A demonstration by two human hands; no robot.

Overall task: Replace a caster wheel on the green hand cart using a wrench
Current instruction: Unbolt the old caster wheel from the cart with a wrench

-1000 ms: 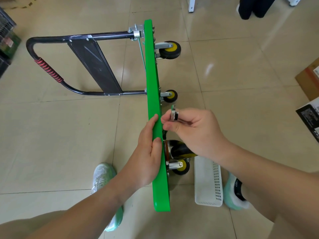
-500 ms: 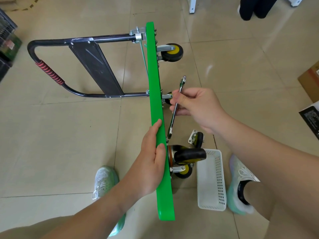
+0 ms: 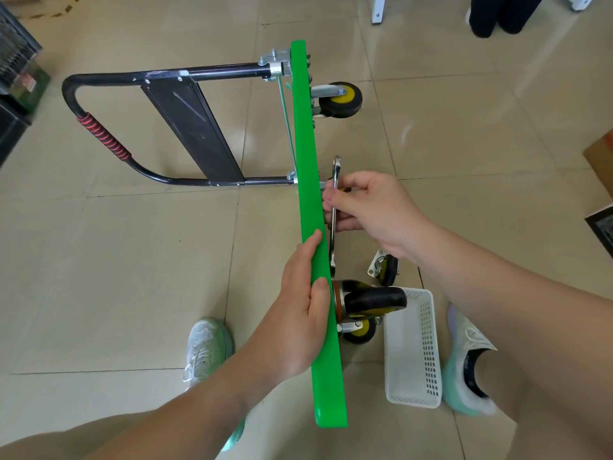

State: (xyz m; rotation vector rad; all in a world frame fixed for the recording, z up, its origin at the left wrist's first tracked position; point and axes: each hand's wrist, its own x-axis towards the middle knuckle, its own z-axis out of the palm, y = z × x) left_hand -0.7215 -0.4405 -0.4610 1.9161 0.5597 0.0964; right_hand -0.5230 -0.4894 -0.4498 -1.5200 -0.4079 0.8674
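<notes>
The green hand cart stands on its edge on the tiled floor, its black handle lying to the left. My left hand grips the top edge of the green deck. My right hand holds a silver wrench close against the underside of the deck, its lower end just above a large black caster wheel. A loose small caster lies on the floor beside my right wrist. A yellow-hubbed wheel sits at the far end, another below the black caster.
A white perforated basket lies on the floor right of the cart. My shoes flank the cart, the right one next to the basket. A cardboard box is at the right edge, dark crates at the left.
My right hand turned the wrench from end-on to lengthwise, then brought it down close along the deck's underside. The view shifted, uncovering the loose caster and basket. My left hand keeps its grip.
</notes>
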